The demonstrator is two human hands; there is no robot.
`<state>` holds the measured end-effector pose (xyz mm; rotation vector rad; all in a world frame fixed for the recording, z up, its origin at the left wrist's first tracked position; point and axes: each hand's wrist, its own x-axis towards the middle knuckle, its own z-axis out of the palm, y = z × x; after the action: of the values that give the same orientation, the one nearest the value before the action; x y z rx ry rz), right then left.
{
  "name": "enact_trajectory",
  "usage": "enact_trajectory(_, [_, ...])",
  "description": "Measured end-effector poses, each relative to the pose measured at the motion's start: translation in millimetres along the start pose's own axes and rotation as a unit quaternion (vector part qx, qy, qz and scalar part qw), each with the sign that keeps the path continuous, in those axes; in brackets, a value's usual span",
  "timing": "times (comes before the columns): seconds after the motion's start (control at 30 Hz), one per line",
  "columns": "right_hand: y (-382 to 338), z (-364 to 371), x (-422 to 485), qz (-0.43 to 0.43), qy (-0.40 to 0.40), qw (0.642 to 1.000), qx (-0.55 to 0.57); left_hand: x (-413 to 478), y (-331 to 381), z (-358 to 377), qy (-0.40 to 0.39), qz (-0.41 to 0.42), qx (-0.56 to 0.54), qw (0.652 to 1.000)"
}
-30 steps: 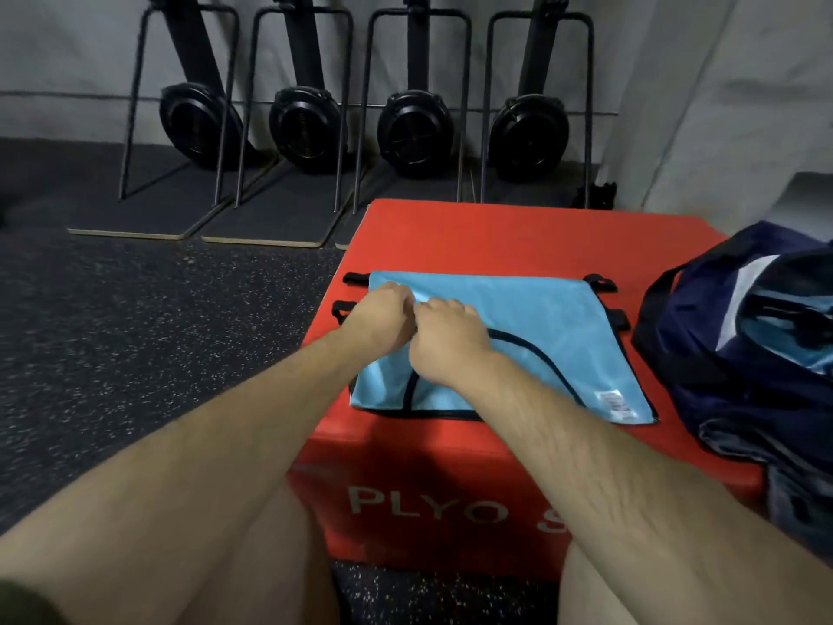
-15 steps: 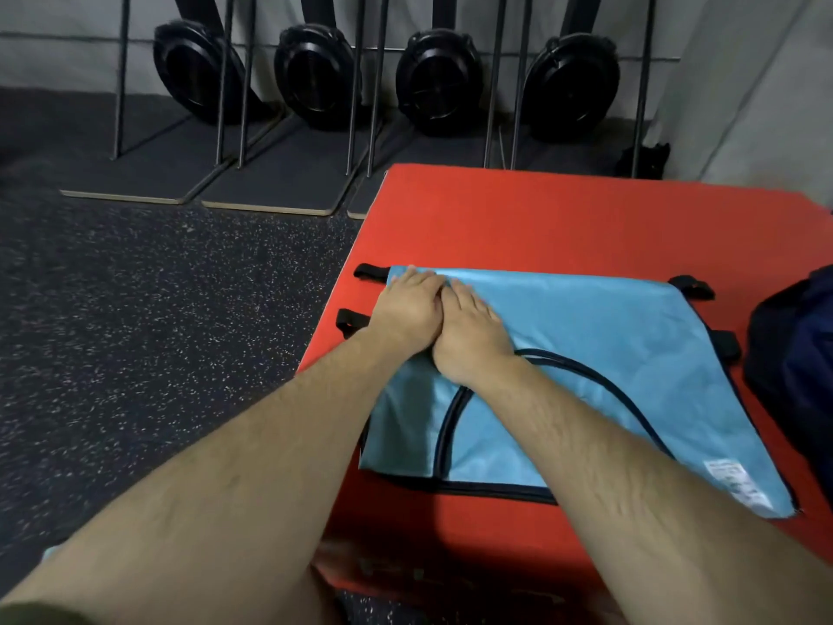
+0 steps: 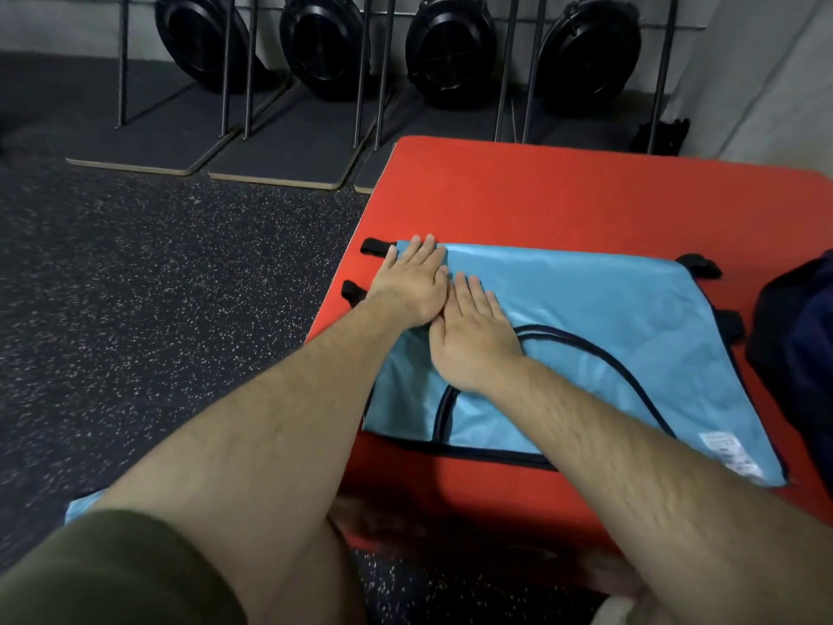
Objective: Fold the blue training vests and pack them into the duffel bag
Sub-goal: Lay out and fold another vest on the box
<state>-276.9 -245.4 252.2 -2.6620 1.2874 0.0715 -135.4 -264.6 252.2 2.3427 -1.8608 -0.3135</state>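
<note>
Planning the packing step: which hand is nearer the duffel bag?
Right. The right hand lies flat on the vest, toward the duffel bag; the left hand presses the vest's left edge, farther away.

I am in a gym or training room. The floor (image 3: 135,309) is black rubber matting with pale speckle. Four black flywheel housings (image 3: 324,42) stand in a row along the grey wall (image 3: 766,83), each behind thin metal uprights (image 3: 381,60) on a flat base board (image 3: 288,160). Before me stands a red padded box (image 3: 586,205), and a blue training vest (image 3: 586,318) lies flat on it.
</note>
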Motion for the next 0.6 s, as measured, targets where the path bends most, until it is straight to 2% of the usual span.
enact_trajectory(0.17, [-22.9,-1.5,-57.6,-0.022,-0.068,0.997,-0.024,-2.1,7.1,-1.8,0.005,-0.016,0.028,0.999])
enact_trajectory(0.3, [-28.7,-5.2,-70.8,-0.027,-0.076,0.996,-0.031,-9.1,23.5,2.3,0.053,0.001,0.003,0.999])
enact_trajectory(0.4, [-32.1,1.1,-80.5,-0.039,-0.057,0.997,-0.024,-15.3,19.5,6.0,0.026,0.014,-0.052,0.998])
enact_trajectory(0.53, [-18.7,-32.3,-58.0,-0.07,-0.126,0.99,0.007,-15.6,9.3,2.5,0.019,0.01,-0.055,0.998])
enact_trajectory(0.6, [4.3,-57.0,-31.5,-0.05,-0.065,0.996,0.036,-11.8,14.0,0.5,0.04,-0.007,-0.063,0.997])
